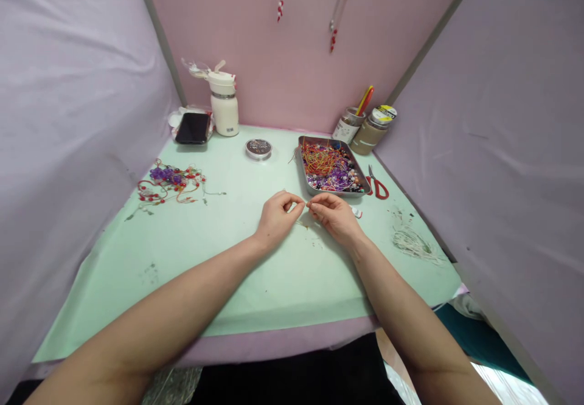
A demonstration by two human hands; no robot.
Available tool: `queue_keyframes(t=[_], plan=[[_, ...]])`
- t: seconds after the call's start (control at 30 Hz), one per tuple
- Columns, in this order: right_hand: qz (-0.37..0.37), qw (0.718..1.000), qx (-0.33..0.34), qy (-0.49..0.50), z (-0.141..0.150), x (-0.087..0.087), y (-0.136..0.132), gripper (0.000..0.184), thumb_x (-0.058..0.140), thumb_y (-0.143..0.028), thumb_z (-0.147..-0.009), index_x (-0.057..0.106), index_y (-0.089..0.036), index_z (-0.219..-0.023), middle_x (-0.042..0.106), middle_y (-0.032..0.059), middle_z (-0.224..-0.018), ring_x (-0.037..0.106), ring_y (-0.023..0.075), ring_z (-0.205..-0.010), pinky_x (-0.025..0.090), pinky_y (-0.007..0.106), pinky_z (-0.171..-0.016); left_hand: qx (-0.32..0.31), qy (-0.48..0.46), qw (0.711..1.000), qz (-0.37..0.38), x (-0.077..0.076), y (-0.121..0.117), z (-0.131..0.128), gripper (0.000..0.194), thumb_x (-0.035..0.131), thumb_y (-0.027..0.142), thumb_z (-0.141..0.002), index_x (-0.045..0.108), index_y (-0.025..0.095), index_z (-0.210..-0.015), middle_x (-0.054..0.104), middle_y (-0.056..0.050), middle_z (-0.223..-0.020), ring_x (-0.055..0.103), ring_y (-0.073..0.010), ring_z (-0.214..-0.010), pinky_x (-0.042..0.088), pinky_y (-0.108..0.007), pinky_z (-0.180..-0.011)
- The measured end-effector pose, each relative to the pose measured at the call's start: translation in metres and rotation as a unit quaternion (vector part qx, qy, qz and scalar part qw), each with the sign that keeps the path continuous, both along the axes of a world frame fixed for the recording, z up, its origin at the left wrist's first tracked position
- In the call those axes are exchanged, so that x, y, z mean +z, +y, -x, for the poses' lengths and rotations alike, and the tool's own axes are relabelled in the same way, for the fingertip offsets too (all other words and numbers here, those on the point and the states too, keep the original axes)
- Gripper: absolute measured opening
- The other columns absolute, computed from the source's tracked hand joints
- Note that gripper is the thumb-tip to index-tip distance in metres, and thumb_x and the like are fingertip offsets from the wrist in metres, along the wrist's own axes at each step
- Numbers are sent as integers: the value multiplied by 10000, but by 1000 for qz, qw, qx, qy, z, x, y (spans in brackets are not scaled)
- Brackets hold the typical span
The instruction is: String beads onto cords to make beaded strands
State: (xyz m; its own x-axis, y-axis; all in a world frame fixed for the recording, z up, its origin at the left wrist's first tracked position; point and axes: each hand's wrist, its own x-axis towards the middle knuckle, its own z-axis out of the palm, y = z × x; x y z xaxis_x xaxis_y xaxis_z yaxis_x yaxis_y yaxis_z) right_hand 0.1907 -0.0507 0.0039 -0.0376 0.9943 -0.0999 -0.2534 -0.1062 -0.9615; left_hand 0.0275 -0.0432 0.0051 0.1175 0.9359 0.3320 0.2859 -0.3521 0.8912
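Over the middle of the pale green table [255, 283], my left hand [279, 216] and my right hand [335, 215] meet almost fingertip to fingertip. Each is closed in a pinch of thumb and forefinger. What they pinch is too small to name; a thin pale strand [301, 224] with an orange bit shows just below them. Right behind my fingers stands a metal tray [302, 177] filled with orange cords [322, 159] and purple, red and dark beads [331, 180]. A small white and red object [356, 212] lies partly hidden beside my right hand.
Red-handled scissors [379, 187] and a bundle of white cords [415, 244] lie right; beaded strings [171, 180] lie left. Behind are a phone [193, 128], a white bottle [225, 110], a round container [258, 148] and two jars [370, 132]. Beaded strands [334, 34] hang on the pink wall.
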Motion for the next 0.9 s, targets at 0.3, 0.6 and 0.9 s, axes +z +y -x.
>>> queue_keyframes(t=[0.3,0.6,0.9], plan=[[-16,999,-1,-30,0,-2,0,226,828,-301,-609,676,-210,-750,696,-2,-745,577,110,-630,432,249,-598,3,5,1000,1,0,0,0,98,626,221,-786,690,181,-724,428,45,-587,412,-111,-598,345,-267,-622],[-27,996,-7,-79,-1,-3,-1,246,817,-350,-616,674,-215,-763,671,-5,-709,567,126,-632,420,256,-589,5,12,1000,-2,0,1,0,89,632,208,-781,695,184,-724,435,47,-576,412,-112,-592,355,-267,-628],[-52,993,-7,-107,0,-3,-1,220,795,-346,-639,674,-210,-762,646,-21,-686,533,111,-613,405,253,-591,3,15,1000,-3,0,0,0,85,629,197,-777,695,185,-726,475,39,-602,430,-114,-608,364,-263,-629]])
